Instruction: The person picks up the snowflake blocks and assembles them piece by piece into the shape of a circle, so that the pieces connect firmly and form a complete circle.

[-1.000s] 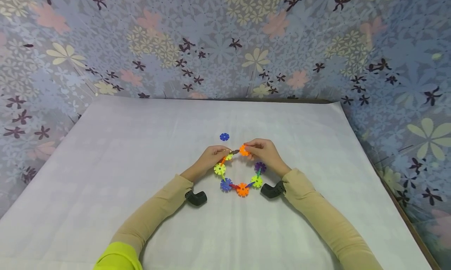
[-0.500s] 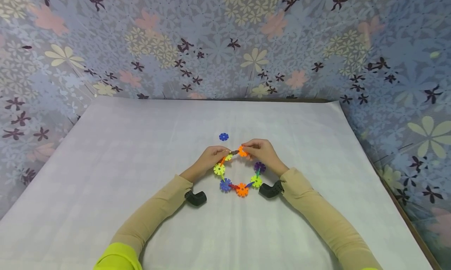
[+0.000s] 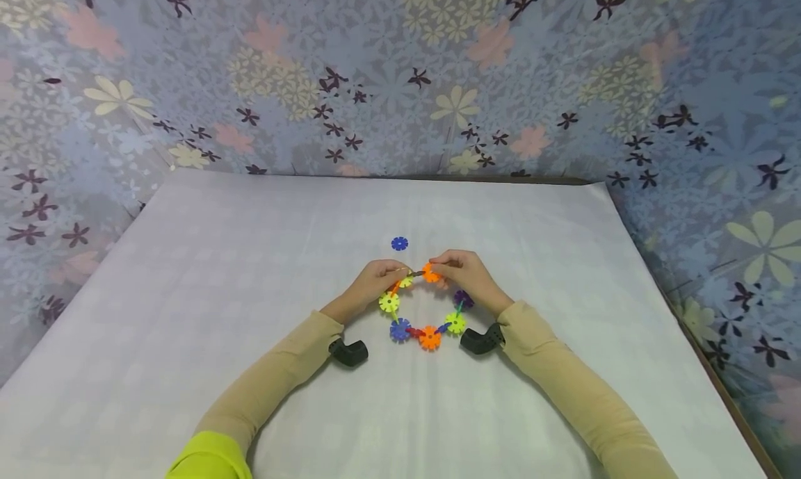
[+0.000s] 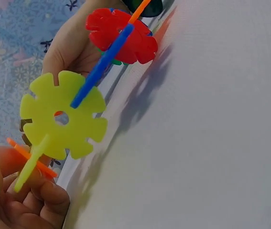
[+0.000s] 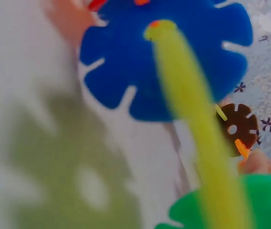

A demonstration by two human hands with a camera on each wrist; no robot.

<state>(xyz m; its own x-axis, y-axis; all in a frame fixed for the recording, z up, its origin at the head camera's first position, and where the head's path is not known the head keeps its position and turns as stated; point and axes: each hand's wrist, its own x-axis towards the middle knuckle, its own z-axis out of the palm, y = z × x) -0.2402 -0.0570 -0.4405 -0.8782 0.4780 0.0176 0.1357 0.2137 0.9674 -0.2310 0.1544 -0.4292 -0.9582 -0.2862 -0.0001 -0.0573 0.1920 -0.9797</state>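
Over the white table, both hands hold a ring of slotted plastic discs in several colours. My left hand [image 3: 378, 279] pinches the chain at its upper left, by a yellow disc [image 3: 406, 281]. My right hand [image 3: 464, 272] pinches an orange disc [image 3: 430, 273] at the upper right. Between them a brown disc [image 3: 418, 274], nearly edge-on, meets the orange one; how deep the slots engage cannot be told. A purple disc [image 3: 463, 299] hangs below my right hand. In the left wrist view a yellow disc [image 4: 61, 119] joins others edge-on; in the right wrist view the brown disc [image 5: 240, 129] shows by fingertips.
A loose blue disc [image 3: 399, 243] lies on the white-covered table [image 3: 250, 242] beyond the hands. Black curved devices [image 3: 348, 354] sit at both wrists. Flower-patterned cloth [image 3: 375, 69] stands behind the table and at its sides.
My right hand and its orange disc have shifted slightly left and nearer to me, closer to the brown disc. My left hand stays almost still.
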